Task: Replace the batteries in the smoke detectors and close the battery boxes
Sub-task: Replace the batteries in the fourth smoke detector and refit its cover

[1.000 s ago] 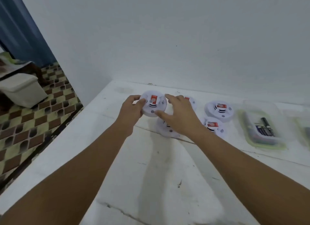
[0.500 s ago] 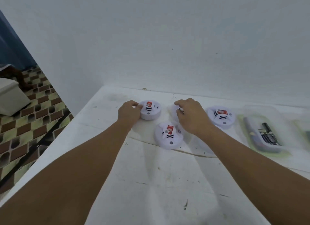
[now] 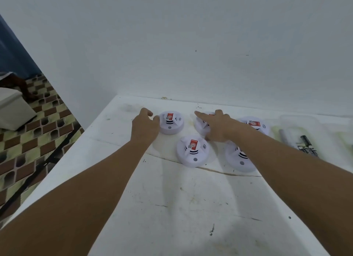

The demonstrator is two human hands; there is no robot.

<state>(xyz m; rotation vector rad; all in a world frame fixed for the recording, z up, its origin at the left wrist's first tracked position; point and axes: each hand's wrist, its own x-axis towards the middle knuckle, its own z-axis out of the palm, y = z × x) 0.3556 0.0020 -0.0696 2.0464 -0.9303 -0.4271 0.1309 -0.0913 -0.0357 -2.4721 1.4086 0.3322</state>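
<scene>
Fingers (image 3: 199,114) of the right hand (image 3: 217,126) are lying straight across a far smoke detector (image 3: 200,124); the left hand (image 3: 145,124), loosely spread, is touching another detector (image 3: 171,122) on the surface (image 3: 172,208). Judging by this, detectors are being arranged; next, one needs turning over to reach its battery box.
</scene>
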